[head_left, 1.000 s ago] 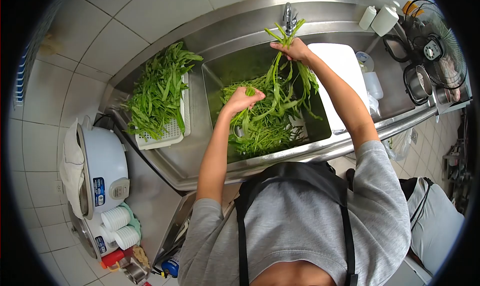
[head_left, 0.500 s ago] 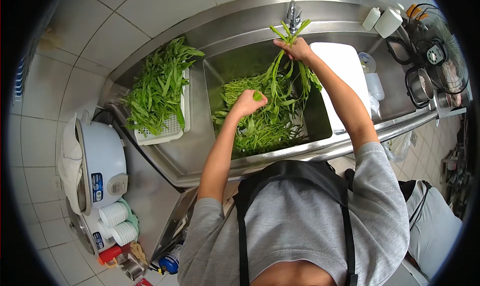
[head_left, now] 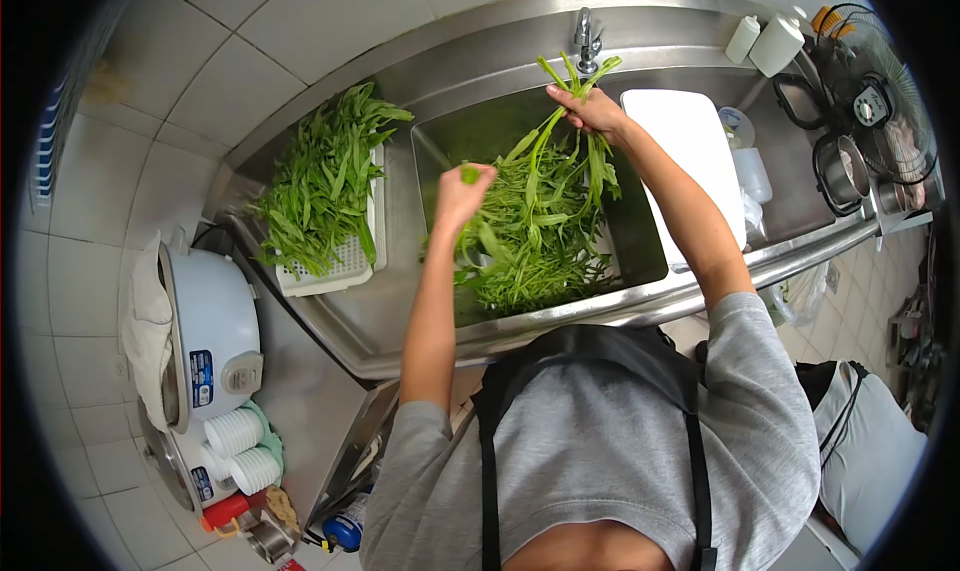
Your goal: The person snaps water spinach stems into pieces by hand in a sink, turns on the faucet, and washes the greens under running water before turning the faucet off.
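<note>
My right hand (head_left: 594,111) is closed round a bunch of water spinach (head_left: 547,161) near the tap. The cut stem ends stick up above the fist, and long leafy stalks hang down into the sink basin (head_left: 636,233). Over the basin's left part, my left hand (head_left: 460,199) is closed, with a bit of green showing at the top of its grip. Beneath both hands lies a heap of loose water spinach (head_left: 540,271) in the basin. More leafy water spinach (head_left: 325,176) is piled on a white perforated tray (head_left: 350,261) left of the basin.
A white board (head_left: 680,161) covers the basin's right side. Behind the basin stands a tap (head_left: 586,39). White bottles (head_left: 775,46), a pan (head_left: 843,171) and a fan (head_left: 880,101) are at the right. A large rice cooker (head_left: 215,321) and stacked white cups (head_left: 240,446) stand at the left.
My left hand has moved left and slightly up, away from the hanging stalks. My right hand stays near the tap, still gripping the bunch, whose stalks have swung left.
</note>
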Tool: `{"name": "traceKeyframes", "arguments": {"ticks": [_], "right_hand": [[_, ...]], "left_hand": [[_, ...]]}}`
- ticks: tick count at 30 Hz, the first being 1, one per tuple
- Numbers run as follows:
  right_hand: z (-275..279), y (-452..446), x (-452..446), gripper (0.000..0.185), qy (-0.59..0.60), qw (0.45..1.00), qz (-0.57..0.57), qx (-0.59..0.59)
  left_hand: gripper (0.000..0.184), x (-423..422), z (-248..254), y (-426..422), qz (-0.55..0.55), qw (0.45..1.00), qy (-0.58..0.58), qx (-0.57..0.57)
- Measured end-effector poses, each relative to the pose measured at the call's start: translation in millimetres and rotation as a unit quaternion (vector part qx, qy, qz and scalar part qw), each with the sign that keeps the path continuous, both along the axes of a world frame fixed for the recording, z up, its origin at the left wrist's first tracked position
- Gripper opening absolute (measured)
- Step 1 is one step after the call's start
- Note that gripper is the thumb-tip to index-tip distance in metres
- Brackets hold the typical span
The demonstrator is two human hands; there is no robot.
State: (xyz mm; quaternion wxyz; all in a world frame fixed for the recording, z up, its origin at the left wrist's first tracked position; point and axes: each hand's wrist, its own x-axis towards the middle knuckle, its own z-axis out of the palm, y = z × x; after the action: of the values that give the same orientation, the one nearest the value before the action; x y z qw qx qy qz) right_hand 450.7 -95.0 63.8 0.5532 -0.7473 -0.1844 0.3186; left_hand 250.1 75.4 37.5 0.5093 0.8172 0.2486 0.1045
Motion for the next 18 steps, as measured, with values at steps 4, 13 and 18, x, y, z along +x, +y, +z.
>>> {"name": "traceKeyframes", "arguments": {"ticks": [4, 13, 18], "right_hand": [[-1.9, -12.9, 8.3, 0.049, 0.024, 0.999, -0.026, 0.005], [-23.8, -14.9, 11.2, 0.050, 0.114, 0.992, -0.006, 0.058], [-24.8, -12.9, 7.8, 0.047, 0.128, 0.989, 0.002, 0.071]], "left_hand": [[0.024, -21.4, 9.2, 33.6, 0.041, 0.999, -0.017, 0.025], [0.024, -17.3, 22.2, -7.3, -0.107, 0.986, 0.069, -0.107], [0.020, -8.0, 23.2, -28.9, -0.115, 0.988, 0.045, -0.092]]}}
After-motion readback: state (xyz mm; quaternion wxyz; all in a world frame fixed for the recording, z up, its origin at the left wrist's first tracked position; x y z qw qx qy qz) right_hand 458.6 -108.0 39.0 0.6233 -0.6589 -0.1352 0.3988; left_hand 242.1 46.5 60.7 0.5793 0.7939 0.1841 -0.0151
